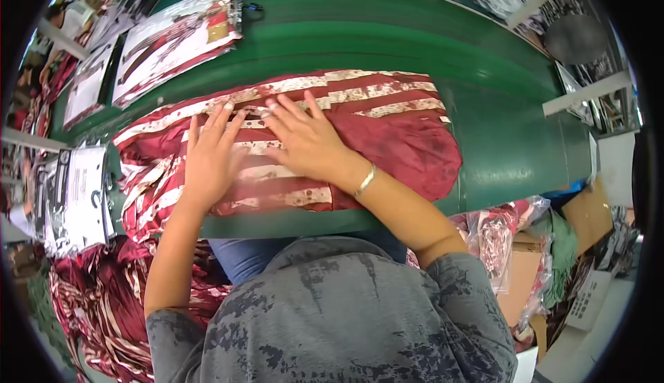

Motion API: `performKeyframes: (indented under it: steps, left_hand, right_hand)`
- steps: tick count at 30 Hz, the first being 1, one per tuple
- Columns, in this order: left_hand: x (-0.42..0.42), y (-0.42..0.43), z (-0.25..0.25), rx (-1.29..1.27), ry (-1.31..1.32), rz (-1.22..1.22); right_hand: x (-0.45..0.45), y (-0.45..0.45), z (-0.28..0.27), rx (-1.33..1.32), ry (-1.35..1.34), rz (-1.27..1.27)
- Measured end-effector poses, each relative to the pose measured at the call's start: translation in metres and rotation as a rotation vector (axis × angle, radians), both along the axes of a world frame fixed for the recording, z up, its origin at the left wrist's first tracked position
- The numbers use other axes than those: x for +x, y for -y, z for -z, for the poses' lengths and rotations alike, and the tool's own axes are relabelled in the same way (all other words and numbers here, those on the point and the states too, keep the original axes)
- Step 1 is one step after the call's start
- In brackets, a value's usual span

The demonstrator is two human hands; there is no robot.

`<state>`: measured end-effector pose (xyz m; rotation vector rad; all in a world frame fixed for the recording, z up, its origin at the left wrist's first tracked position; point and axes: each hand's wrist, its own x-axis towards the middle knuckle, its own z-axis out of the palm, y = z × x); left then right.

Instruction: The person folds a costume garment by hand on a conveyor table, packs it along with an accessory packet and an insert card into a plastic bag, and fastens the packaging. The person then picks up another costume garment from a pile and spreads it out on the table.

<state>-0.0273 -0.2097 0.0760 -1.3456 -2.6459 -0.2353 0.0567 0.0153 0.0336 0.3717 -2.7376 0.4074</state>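
A red garment point(401, 141) with cream, dark-speckled stripes lies spread on the green table point(512, 134). My left hand point(211, 158) rests flat on its striped part, fingers apart and pointing away from me. Just to the right, my right hand point(304, 137) presses on the same cloth with its fingers spread, a bracelet on the wrist. The two hands are close together, and neither grips the cloth. At the garment's left end the fabric is bunched into folds.
Printed plastic packages point(180, 44) lie at the back left, and a stack of clear bags point(76, 196) sits at the left edge. Red striped cloth point(117, 300) is heaped below left. Bagged garments point(494, 238) and a cardboard box point(588, 217) stand at the lower right.
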Motion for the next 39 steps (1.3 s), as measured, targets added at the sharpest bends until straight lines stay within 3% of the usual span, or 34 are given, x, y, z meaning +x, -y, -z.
performKeyframes:
  steps: [2,4,5,6,7,9,11,15,19,21,24,27,28,30,33,35,36,37,39]
  left_hand:
    - [-0.022,0.009,0.027,-0.054,0.109,0.009]
    - [-0.043,0.029,0.046,-0.052,0.303,-0.001]
    - [-0.048,0.036,0.039,-0.118,0.254,-0.038]
    - [-0.056,0.05,0.049,-0.084,0.173,-0.045]
    - [-0.064,0.068,0.061,-0.052,0.084,-0.066]
    - [-0.078,0.103,0.069,-0.053,0.007,-0.164]
    - [-0.087,0.122,0.073,-0.035,-0.039,-0.214]
    - [-0.091,0.128,0.07,-0.032,0.003,-0.204]
    - [-0.03,0.149,0.005,0.104,-0.168,-0.334]
    - [0.005,0.178,-0.003,0.184,-0.248,-0.437]
    - [0.036,0.216,0.016,0.167,-0.228,-0.476]
    - [0.035,0.222,0.029,0.103,-0.17,-0.458]
    - [0.027,0.219,0.033,0.088,-0.169,-0.473]
    - [0.01,0.213,0.038,0.115,-0.223,-0.537]
    - [-0.012,0.206,0.05,0.131,-0.296,-0.783]
    - [-0.018,0.202,0.057,0.221,-0.232,-0.962]
    - [-0.02,0.205,0.064,0.326,-0.055,-1.023]
    - [-0.022,0.21,0.08,0.284,-0.198,-1.019]
    - [-0.023,0.204,0.076,0.351,-0.101,-1.028]
  right_hand:
    - [-0.009,-0.038,0.007,0.061,0.25,0.134]
    - [0.009,-0.086,0.014,0.072,-0.025,0.355]
    - [0.015,-0.119,0.041,0.072,-0.121,0.416]
    - [0.028,-0.136,0.025,0.019,0.041,0.551]
    - [0.042,-0.148,0.03,0.309,-0.103,0.638]
    - [0.062,-0.182,0.051,0.168,-0.059,0.805]
    - [0.067,-0.197,0.069,0.271,0.028,0.9]
    - [0.068,-0.197,0.065,0.237,0.145,0.919]
    - [0.069,-0.198,0.056,0.183,0.256,0.93]
    - [0.061,-0.185,0.033,0.199,0.287,0.993]
    - [0.009,-0.149,-0.001,-0.048,-0.074,0.5]
    - [-0.066,-0.014,-0.059,-0.054,-0.142,0.091]
    - [-0.091,0.033,-0.072,-0.12,-0.055,0.006]
    - [-0.125,0.107,-0.065,-0.175,-0.115,-0.263]
    - [-0.164,0.199,-0.029,-0.017,0.004,-0.295]
    - [-0.181,0.233,-0.014,-0.062,0.072,-0.324]
    - [-0.188,0.243,0.005,-0.073,0.049,-0.361]
    - [-0.195,0.248,0.022,-0.083,0.027,-0.396]
    - [-0.192,0.245,0.046,0.053,-0.024,-0.468]
